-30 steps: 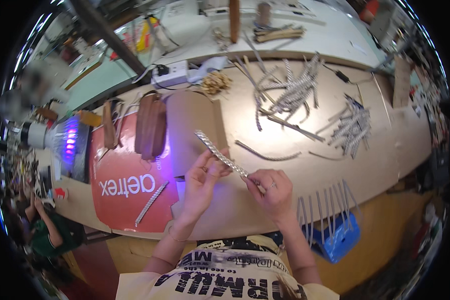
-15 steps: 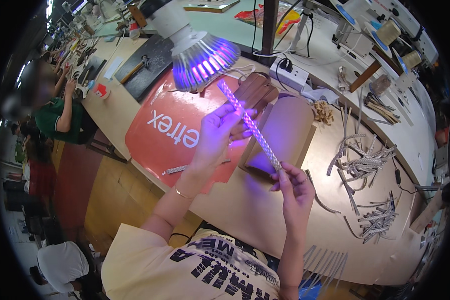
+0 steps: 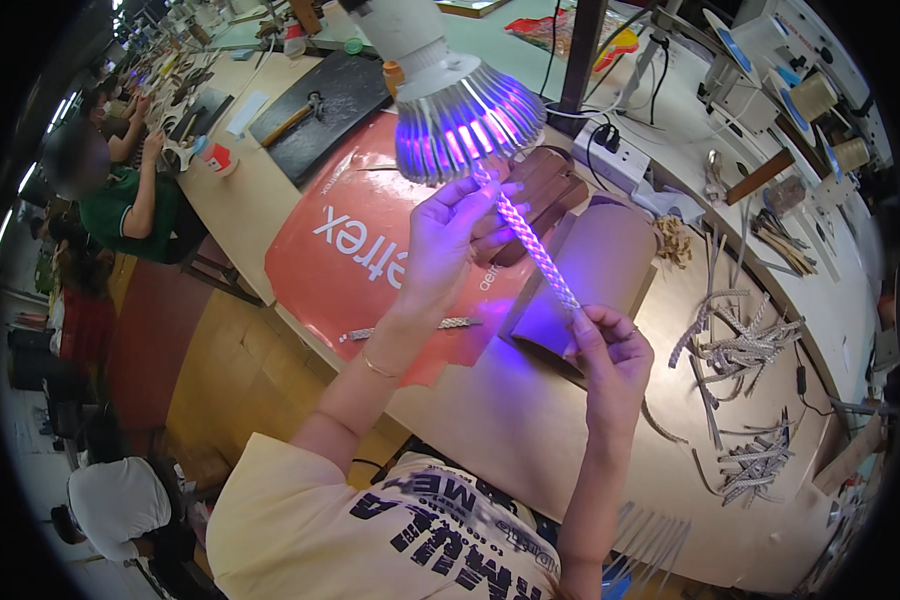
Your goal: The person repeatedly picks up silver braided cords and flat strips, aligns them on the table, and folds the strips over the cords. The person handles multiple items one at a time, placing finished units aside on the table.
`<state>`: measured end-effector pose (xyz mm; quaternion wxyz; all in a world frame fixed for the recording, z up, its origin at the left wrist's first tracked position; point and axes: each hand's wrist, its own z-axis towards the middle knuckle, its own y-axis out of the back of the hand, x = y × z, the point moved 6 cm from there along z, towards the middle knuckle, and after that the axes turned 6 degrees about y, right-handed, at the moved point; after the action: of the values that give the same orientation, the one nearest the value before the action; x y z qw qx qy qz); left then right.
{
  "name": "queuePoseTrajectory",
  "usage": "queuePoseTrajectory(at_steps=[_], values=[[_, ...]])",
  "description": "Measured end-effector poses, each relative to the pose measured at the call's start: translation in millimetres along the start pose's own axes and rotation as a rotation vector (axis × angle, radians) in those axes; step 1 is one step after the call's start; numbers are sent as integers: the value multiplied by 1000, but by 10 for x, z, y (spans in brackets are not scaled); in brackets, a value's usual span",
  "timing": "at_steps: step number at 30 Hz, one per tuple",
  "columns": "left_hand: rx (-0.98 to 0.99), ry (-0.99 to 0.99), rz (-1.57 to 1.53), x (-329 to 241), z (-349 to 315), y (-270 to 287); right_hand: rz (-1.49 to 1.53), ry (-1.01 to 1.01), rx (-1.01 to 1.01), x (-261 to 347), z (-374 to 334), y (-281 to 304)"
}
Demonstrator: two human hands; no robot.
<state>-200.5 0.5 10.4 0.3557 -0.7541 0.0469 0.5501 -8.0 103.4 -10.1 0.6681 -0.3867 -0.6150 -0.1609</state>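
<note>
We hold a braided strip (image 3: 530, 240) at both ends: the left hand (image 3: 450, 240) has its fingers closed on the upper end, and the right hand (image 3: 610, 355) pinches the lower end between thumb and fingertips. The strip runs taut and slanted between the hands, raised above the workbench (image 3: 530, 440), its upper end just under the lit head of a violet lamp (image 3: 455, 110). Violet light falls on the strip, on our left fingers and on a brown board (image 3: 595, 275) lying directly beneath. Beside the board is a dark wooden block (image 3: 540, 190); under both lies a red printed sheet (image 3: 360, 250), and on it rests a second braided strip (image 3: 415, 327), flat and well apart from our hands. To the right, loose piles of pale strips (image 3: 740, 345) are scattered on the bench; no container holds them that we can make out. A power strip (image 3: 620, 160) sits behind the board. At far left, another person in a green top (image 3: 130, 205) works at the bench.
</note>
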Motion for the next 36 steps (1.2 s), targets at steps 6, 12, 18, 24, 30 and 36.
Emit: queuePoseTrajectory(at_steps=[6, 12, 18, 24, 30, 36], values=[[78, -50, -21, -45, 28, 42, 33, 14, 6, 5, -41, 29], [183, -23, -37, 118, -35, 93, -38, -11, -18, -84, -98, 476], [172, 281, 70, 417, -81, 79, -1016, 138, -753, 297, -64, 2475], [195, 288, 66, 449, -180, -114, -1203, -138, -1049, 442, 41, 3883], [204, 292, 82, 467, -226, -208, -1147, -274, -998, 276, 231, 4002], [253, 257, 109, 418, -202, -228, -735, 22, -1064, 416, -243, 3811]])
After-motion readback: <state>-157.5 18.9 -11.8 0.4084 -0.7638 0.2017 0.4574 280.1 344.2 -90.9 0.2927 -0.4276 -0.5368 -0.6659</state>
